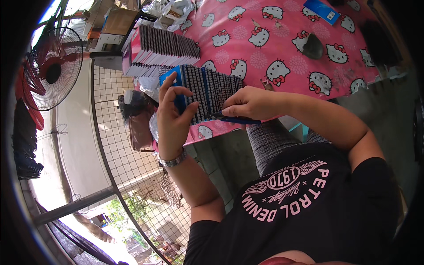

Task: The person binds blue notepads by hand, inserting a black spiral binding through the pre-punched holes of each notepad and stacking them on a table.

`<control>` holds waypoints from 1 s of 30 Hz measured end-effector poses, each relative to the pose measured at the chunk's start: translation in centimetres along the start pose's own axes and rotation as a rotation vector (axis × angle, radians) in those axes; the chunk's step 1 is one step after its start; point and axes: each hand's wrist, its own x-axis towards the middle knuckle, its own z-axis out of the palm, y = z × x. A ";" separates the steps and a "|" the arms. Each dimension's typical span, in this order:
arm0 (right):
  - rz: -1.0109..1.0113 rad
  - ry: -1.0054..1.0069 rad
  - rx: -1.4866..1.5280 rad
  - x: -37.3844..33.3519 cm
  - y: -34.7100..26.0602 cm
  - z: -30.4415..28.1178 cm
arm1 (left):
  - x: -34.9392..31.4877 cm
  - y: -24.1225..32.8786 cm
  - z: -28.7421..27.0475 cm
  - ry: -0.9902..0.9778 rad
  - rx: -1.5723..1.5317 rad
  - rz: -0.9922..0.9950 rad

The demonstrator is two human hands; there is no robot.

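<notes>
A row of spiral-bound notebooks (214,86) with blue covers lies at the near edge of the pink table, coils facing up. My left hand (172,110) is at its left end, fingers curled over a blue cover and thumb against the coils. My right hand (254,104) is closed at the row's near right side, its fingertips close to the coils. In it is a slim dark-blue thing (242,120), reaching along the near edge of the row; its kind is hard to make out because the fingers cover part of it.
Behind to the left stands a taller stack of spiral notebooks (163,46) with pink covers. A blue booklet (321,12) and a dark green rounded object (313,47) lie on the pink tablecloth (247,55). A fan (53,73) and wire mesh (119,119) are on the left; a brown bag (141,132) hangs beside the table.
</notes>
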 end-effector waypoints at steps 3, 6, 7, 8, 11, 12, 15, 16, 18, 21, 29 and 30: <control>-0.365 0.138 -0.287 -0.3 1.0 -0.1 | 0.1 -0.2 0.1 0.010 -0.003 0.011; -0.491 0.238 -0.465 -0.4 1.4 -0.2 | 0.1 -0.1 0.1 0.016 -0.031 -0.015; -0.422 0.184 -0.391 -0.4 1.2 -0.3 | 0.0 -0.1 0.1 0.017 -0.013 -0.013; -0.353 0.129 -0.317 -0.4 1.0 -0.5 | 0.0 0.0 0.1 0.017 0.005 -0.011; -0.114 0.000 -0.137 -0.3 0.2 -0.4 | 0.0 0.2 0.1 0.017 -0.047 -0.062; -0.027 -0.034 -0.085 -0.3 0.1 -0.3 | 0.0 0.2 0.1 0.017 -0.020 -0.042; -0.271 0.092 -0.280 -0.3 1.1 -0.4 | 0.0 0.1 0.0 0.015 0.014 -0.020; -0.347 0.155 -0.384 -0.4 1.4 -0.3 | 0.0 0.1 0.0 0.012 -0.005 -0.036; -0.497 0.282 -0.591 -0.4 1.6 -0.3 | 0.1 0.2 0.0 0.008 -0.032 -0.044; -0.442 0.181 -0.525 -0.3 0.8 -0.5 | 0.0 0.3 0.1 0.002 -0.053 -0.036; -0.174 0.039 -0.345 -0.5 0.9 -0.6 | 0.0 0.2 0.1 -0.001 -0.057 -0.021; -0.291 0.108 -0.403 -0.6 1.3 -0.5 | -0.1 0.1 0.1 -0.001 -0.057 -0.025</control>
